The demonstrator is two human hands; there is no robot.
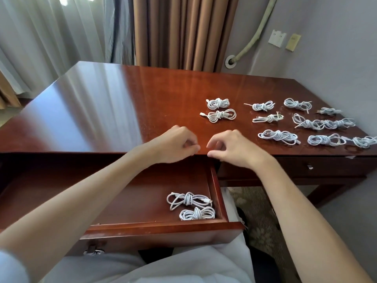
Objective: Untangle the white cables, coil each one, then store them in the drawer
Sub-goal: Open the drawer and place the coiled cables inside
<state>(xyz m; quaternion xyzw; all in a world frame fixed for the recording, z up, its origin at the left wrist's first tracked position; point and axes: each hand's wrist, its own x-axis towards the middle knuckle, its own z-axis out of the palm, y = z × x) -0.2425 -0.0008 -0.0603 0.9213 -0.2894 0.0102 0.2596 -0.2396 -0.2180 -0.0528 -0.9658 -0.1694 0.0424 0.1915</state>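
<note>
Head view: both hands hover at the front edge of the surface (122,94), above the open drawer (155,229). Left hand (175,142) and right hand (230,146) have loosely curled fingers and hold nothing. Two coiled cables (189,203) lie in the drawer at 6 o'clock from the hands. Nearest coils left on the surface: a pair (219,109) at 1 o'clock from the right hand, long axes running 9-to-3. Another coil (278,136) lies at 3 o'clock, same axis; the rest spread beyond it toward 2 o'clock. Judgement: every remaining coil lies right of the hands, so the right hand has the shorter reach.
</note>
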